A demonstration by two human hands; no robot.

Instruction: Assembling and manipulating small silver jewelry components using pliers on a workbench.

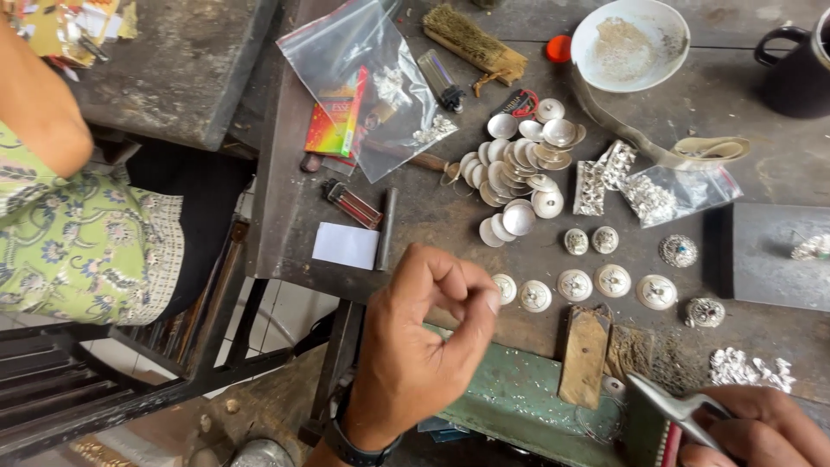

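Two hands at a worktop [553, 268] strewn with small silver pieces.

The left hand [424, 346], at about 6 o'clock, is raised with thumb and fingertips pressed together; whether anything sits between them cannot be told. The right hand [761, 428], at about 4 o'clock, pinches a pair of metal tweezers [679, 406] whose tips point toward 10 o'clock. Just beyond the left hand's fingertips, a row of round silver discs [575, 285] lies across the worktop. At 12 o'clock from them sits a heap of plain domed discs [519, 169], with a white bowl [666, 26] farther off.
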